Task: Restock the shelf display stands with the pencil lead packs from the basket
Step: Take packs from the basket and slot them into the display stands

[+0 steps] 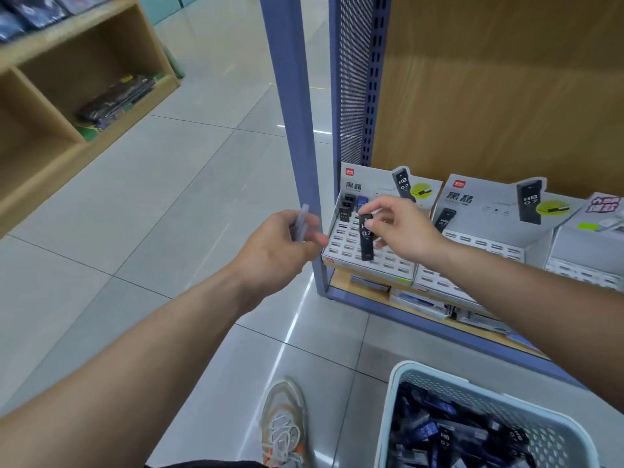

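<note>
My right hand (401, 228) pinches a black HB 0.7 lead pack (366, 238) upright over the slotted tray of the left display stand (351, 244). A few packs (351, 202) stand in that stand's back-left slots. My left hand (280, 241), just left of the stand, grips a few blurred pale packs (301, 224). A second display stand (479, 244) to the right holds one pack (445, 219). The pale blue basket (391, 417) at the bottom right is filled with several dark lead packs (442, 437).
A blue shelf post (293, 130) rises between my hands. A third grey stand (587, 251) sits at the far right. Boxes lie on the lower shelf (422, 302). A wooden cubby shelf (67, 96) stands at the left; my shoe (283, 423) rests on the tiled floor.
</note>
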### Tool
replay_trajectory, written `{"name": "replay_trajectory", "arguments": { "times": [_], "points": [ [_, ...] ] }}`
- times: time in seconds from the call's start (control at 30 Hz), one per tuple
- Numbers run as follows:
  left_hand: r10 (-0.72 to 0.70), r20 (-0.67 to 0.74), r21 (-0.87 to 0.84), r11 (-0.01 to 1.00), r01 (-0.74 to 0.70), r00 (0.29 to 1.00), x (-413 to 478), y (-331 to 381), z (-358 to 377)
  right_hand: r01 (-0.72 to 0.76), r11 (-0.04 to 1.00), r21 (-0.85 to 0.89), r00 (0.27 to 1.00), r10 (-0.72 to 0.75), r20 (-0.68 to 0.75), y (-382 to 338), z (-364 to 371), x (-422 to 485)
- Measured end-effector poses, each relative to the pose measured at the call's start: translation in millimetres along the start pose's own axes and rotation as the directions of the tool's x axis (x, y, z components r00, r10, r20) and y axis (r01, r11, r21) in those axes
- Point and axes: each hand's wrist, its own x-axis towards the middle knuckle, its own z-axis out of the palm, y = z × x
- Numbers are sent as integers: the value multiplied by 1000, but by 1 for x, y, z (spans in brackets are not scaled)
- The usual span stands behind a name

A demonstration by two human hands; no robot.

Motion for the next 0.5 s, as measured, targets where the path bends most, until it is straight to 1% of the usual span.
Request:
{"name": "replay_trajectory", "arguments": {
  "times": [0.1, 0.17, 0.33, 0.5],
  "points": [
    [10, 18, -4, 1000, -10, 1000, -1, 0, -5, 17, 999, -37, 992, -21, -121, 6, 18, 31],
    [0, 21, -38, 999, 1, 1000, -1, -1, -8, 33, 996, -84, 983, -48, -178, 10, 30, 46],
    [-38, 79, -109, 993, 46, 996, -4, -3, -14, 54, 990, -130, 966, -85, -245, 20, 46, 63],
    [-32, 143, -101, 994, 47, 989, -7, -4, -18, 65, 980, -188, 967, -108, -231, 30, 50, 64]
  ]
}}
